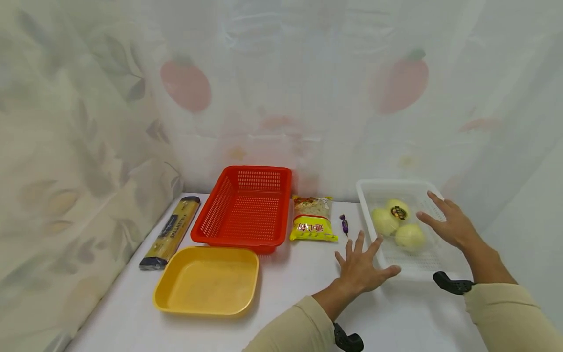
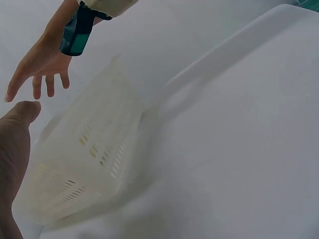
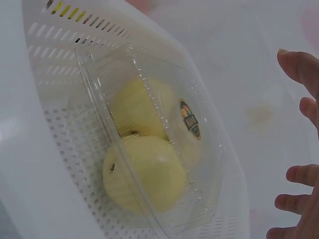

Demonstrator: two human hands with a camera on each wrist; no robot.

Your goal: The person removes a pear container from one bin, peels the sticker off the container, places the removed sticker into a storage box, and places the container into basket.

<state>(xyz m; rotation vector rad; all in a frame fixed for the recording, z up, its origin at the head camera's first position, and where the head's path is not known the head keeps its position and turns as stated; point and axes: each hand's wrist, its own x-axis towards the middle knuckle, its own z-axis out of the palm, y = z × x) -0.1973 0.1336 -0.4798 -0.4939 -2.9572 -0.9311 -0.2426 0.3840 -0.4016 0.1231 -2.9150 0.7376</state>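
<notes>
A white plastic basket (image 1: pixel 420 266) stands at the right of the table. Inside it lies a clear plastic clamshell box (image 3: pixel 209 164) holding round pale-yellow fruits (image 3: pixel 144 172), one side bearing a dark oval label (image 3: pixel 190 119). My left hand (image 1: pixel 360 269) is spread in front of the basket's left side, palm down, with nothing in its grasp. Over the basket's right side hovers my right hand (image 1: pixel 455 225), fingers apart and holding nothing. In the left wrist view, the left thumb (image 2: pixel 22 117) shows beside the basket, and the right hand (image 2: pixel 47 59) is beyond it.
Left of the basket are a small purple-wrapped candy (image 1: pixel 344 225) and a yellow bag of pasta (image 1: pixel 313 225). Further left stand a red basket (image 1: pixel 259 210), a yellow tray (image 1: pixel 206 281) and a spaghetti packet (image 1: pixel 173 232). Patterned curtains (image 1: pixel 286 98) hang behind and at the left.
</notes>
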